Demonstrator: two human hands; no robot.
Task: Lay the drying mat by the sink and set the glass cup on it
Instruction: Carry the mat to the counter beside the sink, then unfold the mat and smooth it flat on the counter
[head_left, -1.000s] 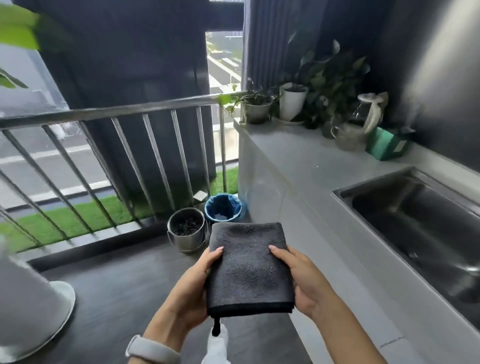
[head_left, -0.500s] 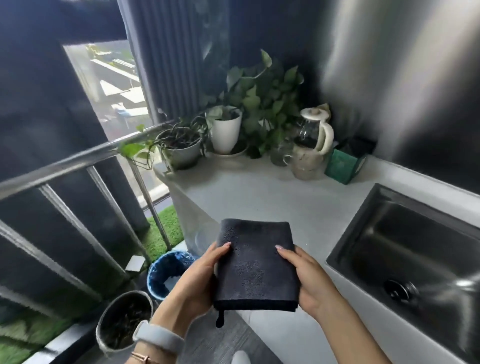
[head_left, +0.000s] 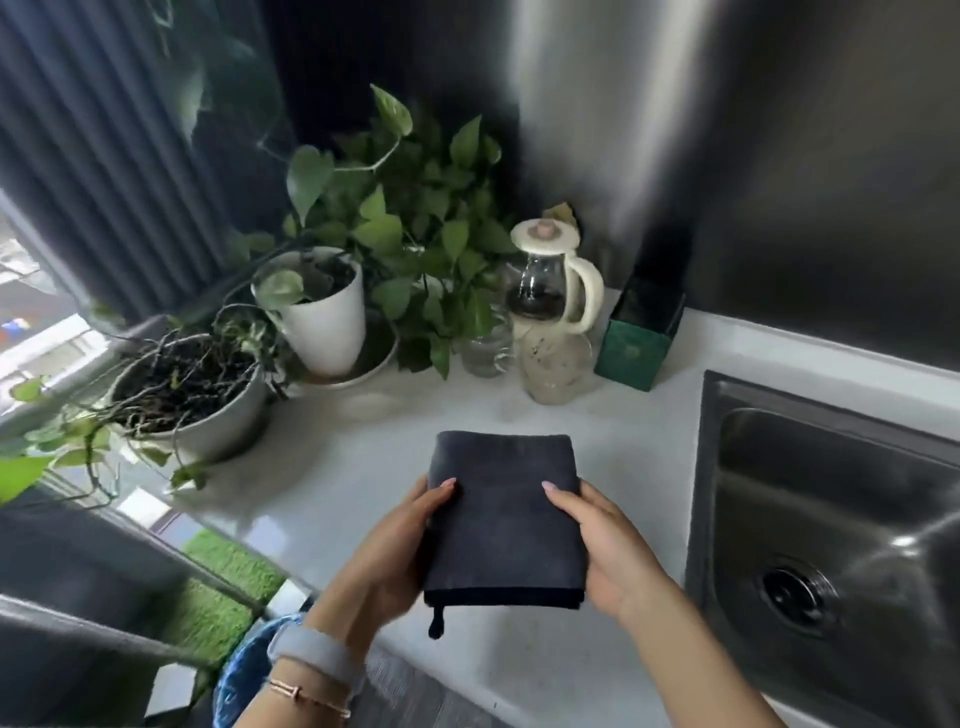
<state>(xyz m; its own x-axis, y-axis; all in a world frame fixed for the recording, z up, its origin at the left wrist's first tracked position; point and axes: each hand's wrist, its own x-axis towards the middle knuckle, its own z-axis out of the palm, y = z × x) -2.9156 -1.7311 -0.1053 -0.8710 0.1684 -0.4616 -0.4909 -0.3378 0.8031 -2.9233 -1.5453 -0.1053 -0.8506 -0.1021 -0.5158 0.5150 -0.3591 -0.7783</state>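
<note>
The drying mat (head_left: 503, 514) is a dark grey folded cloth with a small loop hanging from its near edge. I hold it flat over the white counter (head_left: 337, 483), left of the steel sink (head_left: 831, 519). My left hand (head_left: 395, 551) grips its left edge, thumb on top. My right hand (head_left: 602, 545) grips its right edge the same way. A clear glass cup (head_left: 485, 345) stands at the back of the counter, beside a glass pitcher (head_left: 553, 312) with a cream lid and handle.
Potted plants crowd the back left: a white pot (head_left: 322, 317), a grey bowl planter (head_left: 192, 400) and a leafy vine (head_left: 415, 223). A green box (head_left: 634, 348) stands by the wall. A blue bin (head_left: 244, 675) sits on the floor below the counter edge.
My view has swung right and down from the railing and floor to the counter. The folded mat, held in both hands, now hovers over the counter beside the sink.
</note>
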